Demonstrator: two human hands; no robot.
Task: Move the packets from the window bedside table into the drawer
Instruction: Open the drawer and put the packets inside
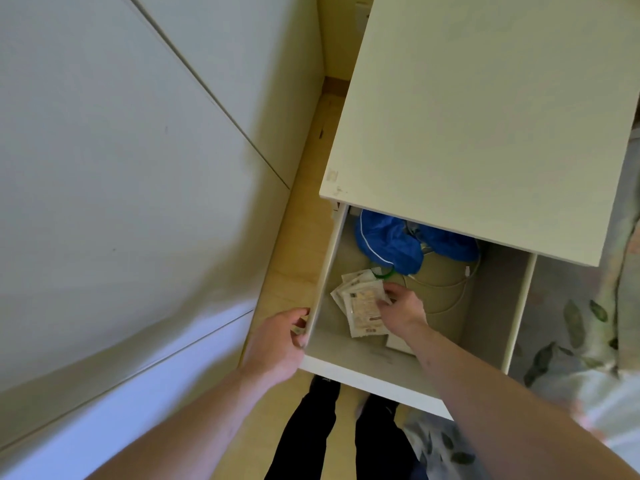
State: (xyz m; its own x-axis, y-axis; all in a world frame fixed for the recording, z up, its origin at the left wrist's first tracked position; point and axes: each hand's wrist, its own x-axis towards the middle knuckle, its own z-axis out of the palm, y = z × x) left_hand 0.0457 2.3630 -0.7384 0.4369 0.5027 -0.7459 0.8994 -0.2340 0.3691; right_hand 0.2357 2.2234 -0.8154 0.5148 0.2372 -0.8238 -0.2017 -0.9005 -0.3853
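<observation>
Left hand grips the left side wall of the drawer near its front corner, fingers curled over the edge. Drawer is pulled out under the bedside table top surface. Packets lie fanned on the drawer floor, left of centre. Right hand is down inside, grip pinching the top packets at their right edge. Behind them: blue bag at the back, white cable coiled to the right. Patterned bedding at far right.

Soft daylight, blurred edges, wide-angle distortion
</observation>
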